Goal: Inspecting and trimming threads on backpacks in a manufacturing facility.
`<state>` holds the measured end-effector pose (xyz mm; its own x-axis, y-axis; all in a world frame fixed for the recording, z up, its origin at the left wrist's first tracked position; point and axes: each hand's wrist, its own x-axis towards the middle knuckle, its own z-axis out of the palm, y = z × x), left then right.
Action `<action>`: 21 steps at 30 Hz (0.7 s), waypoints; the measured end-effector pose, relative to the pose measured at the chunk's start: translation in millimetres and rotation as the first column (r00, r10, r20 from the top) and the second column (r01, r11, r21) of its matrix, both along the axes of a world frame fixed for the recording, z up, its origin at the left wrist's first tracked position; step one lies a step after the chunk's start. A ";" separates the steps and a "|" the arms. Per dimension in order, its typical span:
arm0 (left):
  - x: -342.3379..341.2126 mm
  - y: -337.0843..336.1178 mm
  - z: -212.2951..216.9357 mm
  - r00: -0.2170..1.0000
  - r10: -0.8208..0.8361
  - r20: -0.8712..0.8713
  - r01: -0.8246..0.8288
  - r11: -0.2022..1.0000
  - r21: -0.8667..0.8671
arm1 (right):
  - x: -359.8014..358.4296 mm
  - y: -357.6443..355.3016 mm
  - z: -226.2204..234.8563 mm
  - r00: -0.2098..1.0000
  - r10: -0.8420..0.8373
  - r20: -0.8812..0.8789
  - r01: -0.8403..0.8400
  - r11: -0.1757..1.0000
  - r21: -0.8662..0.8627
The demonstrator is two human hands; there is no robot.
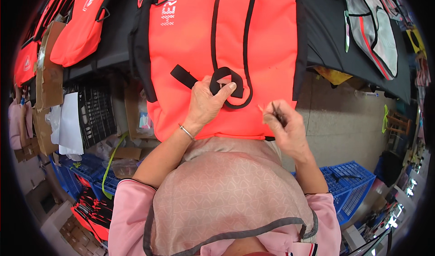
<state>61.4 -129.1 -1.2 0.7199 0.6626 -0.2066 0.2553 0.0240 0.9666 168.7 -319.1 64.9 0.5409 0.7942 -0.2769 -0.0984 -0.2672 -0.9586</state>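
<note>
Left hand (206, 104) pins the black strap (225, 81) loop on the orange vest (226, 52) at centre, right hand (287, 129) at four o'clock pinches a thin dark tool (276, 112), grip clenched — trimming looks under way, not finished.

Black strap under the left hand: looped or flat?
Looped: the black strap curls into a ring, pinned by the left hand against the orange bag.
</note>
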 end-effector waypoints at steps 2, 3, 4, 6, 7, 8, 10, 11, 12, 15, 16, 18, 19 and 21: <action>-0.5 2.0 2.3 1.000 -0.010 0.001 0.010 1.000 0.001 | 8.8 -0.2 1.6 0.997 0.019 0.078 -0.021 0.999 0.024; -0.6 2.1 2.8 1.000 -0.019 -0.018 0.019 1.000 -0.023 | 11.0 -1.0 1.0 0.997 -0.005 0.072 0.001 0.999 0.047; 0.3 2.3 3.5 0.999 -0.029 -0.035 0.027 0.999 -0.047 | 13.8 -1.3 0.7 0.997 -0.028 0.066 0.024 0.997 0.071; 2.7 2.5 6.3 0.999 -0.030 -0.027 0.029 0.998 -0.058 | 21.1 -1.5 4.4 0.997 -0.064 0.041 0.061 0.995 0.076; 3.3 2.8 7.6 0.999 -0.027 -0.021 0.026 0.997 -0.068 | 25.3 -1.7 7.1 0.995 -0.095 0.012 0.093 0.992 0.082; 3.0 3.0 9.1 0.999 -0.032 -0.018 0.031 0.997 -0.065 | 32.0 -2.0 10.4 0.995 -0.100 0.015 0.098 0.992 0.085; -0.4 0.8 13.4 1.000 -0.017 0.021 0.018 0.998 -0.068 | 48.0 -7.4 16.5 0.976 -0.219 0.004 0.219 0.974 0.050; -5.6 -2.4 25.3 0.998 -0.064 -0.009 0.064 0.998 -0.004 | 55.0 -14.3 20.2 0.958 -0.285 0.026 0.285 0.958 0.032; -7.8 -13.5 22.5 0.995 -0.062 0.074 0.052 0.989 0.138 | 65.7 -19.2 22.4 0.935 -0.349 0.059 0.348 0.937 0.027; -28.0 -24.5 39.6 0.818 -0.572 0.065 0.532 0.795 0.291 | 100.0 -46.0 22.7 0.841 -0.525 0.129 0.521 0.851 0.066; -29.5 -18.7 46.9 0.618 -0.755 -0.217 0.701 0.406 0.586 | 109.1 -52.6 20.2 0.773 -0.589 0.237 0.612 0.790 -0.033; -27.0 -15.4 49.5 0.530 -0.815 -0.236 0.789 0.372 0.489 | 128.1 -51.8 0.7 0.677 -0.581 0.451 0.633 0.773 0.045; -22.7 -8.3 56.4 0.465 -0.848 -0.255 0.852 0.350 0.390 | 127.4 -42.9 1.8 0.669 -0.595 0.446 0.601 0.785 0.146; -9.0 10.7 64.5 0.305 -0.914 -0.267 0.944 0.253 0.210 | 130.2 -19.0 -0.3 0.654 -0.569 0.499 0.562 0.807 0.182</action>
